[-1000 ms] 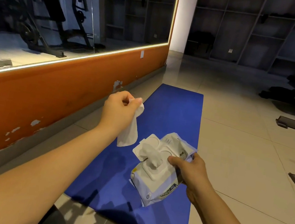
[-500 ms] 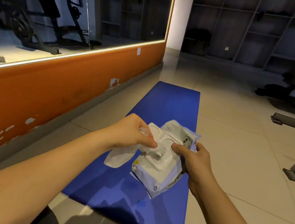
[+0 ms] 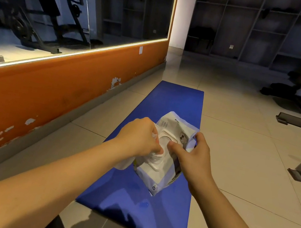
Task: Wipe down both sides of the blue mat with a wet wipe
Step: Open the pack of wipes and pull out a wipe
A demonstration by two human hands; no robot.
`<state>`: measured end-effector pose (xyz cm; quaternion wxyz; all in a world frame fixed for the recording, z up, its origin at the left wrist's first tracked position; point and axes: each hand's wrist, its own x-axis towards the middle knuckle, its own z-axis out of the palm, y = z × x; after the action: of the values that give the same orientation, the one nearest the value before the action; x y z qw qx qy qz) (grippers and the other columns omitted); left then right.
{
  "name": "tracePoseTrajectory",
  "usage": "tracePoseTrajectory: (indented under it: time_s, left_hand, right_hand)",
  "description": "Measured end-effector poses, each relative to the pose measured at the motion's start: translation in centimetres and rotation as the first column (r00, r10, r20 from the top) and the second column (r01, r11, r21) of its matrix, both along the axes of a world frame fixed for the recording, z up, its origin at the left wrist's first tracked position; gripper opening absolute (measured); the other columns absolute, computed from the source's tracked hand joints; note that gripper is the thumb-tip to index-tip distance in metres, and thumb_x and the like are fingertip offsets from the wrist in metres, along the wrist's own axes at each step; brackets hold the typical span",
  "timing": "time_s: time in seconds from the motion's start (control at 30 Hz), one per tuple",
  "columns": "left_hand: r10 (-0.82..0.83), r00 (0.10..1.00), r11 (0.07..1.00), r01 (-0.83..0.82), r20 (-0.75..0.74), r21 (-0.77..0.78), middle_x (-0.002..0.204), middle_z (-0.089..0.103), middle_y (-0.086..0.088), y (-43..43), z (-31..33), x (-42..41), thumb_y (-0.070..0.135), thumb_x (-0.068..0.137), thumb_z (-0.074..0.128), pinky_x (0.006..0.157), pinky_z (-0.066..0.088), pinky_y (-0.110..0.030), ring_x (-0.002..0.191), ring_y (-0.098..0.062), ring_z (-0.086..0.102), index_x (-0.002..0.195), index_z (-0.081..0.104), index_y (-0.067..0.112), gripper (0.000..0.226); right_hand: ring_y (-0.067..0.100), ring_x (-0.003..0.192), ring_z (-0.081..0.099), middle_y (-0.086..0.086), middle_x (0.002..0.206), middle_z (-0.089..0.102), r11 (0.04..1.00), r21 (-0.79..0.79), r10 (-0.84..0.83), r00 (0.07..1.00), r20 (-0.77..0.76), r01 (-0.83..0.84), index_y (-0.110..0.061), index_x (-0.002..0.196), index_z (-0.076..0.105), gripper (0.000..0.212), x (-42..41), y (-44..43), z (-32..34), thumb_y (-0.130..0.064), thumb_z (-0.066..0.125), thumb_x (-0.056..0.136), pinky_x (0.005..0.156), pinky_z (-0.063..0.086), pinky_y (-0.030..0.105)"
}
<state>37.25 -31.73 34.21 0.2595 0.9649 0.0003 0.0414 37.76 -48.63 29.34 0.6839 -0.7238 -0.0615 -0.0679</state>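
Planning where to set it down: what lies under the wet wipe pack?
The blue mat lies under the wipe pack, which the right hand holds up. The left hand, gripping a wipe, touches its lid. The mat patch beneath is covered.

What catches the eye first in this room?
A bright blue mat lies on the tiled floor beside an orange wall topped by a lit mirror. Above it, the right hand holds a white wipes pack, while the left hand, gripping a wipe, touches its lid.
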Motion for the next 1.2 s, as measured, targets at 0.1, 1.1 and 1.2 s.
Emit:
tracePoseTrajectory:
  time_s: [0.1,1.1,1.2]
  left_hand:
    - [-0.027,1.000,0.999,0.028,0.014,-0.023,0.071,0.070,0.005,-0.1,0.1,-0.1,0.035,0.076,0.085,0.062,0.056,-0.033,0.069,-0.016,0.067,0.075,0.076,0.017,0.020]
    - [0.029,0.992,0.999,-0.026,0.123,-0.029,0.070,0.069,-0.007,0.2,0.3,0.5,0.042,0.081,0.080,0.061,0.055,-0.040,0.068,-0.026,0.066,0.077,0.077,0.013,0.029]
    - [-0.017,0.992,0.929,-0.032,-0.128,-0.370,0.087,0.076,-0.006,1.5,1.3,0.5,0.037,0.084,0.080,0.069,0.056,-0.036,0.086,-0.022,0.070,0.084,0.081,0.011,0.026]
  right_hand:
    - [0.013,0.095,0.069,-0.009,0.106,0.070,0.999,0.005,-0.035,0.998,0.053,0.035,-0.028,0.111,0.059,0.039,0.2,-0.1,0.2,-0.016,0.079,0.080,0.081,0.061,0.039]
    - [0.016,0.103,0.071,-0.004,0.115,0.071,0.977,0.215,0.009,1.000,-0.005,-0.008,-0.024,0.124,0.060,0.049,0.4,0.0,-0.2,-0.009,0.080,0.082,0.084,0.060,0.038]
    - [0.018,0.104,0.071,-0.002,0.118,0.070,0.978,0.207,-0.005,0.999,-0.034,0.012,-0.023,0.129,0.057,0.055,1.1,-0.7,0.0,-0.015,0.083,0.081,0.087,0.060,0.042]
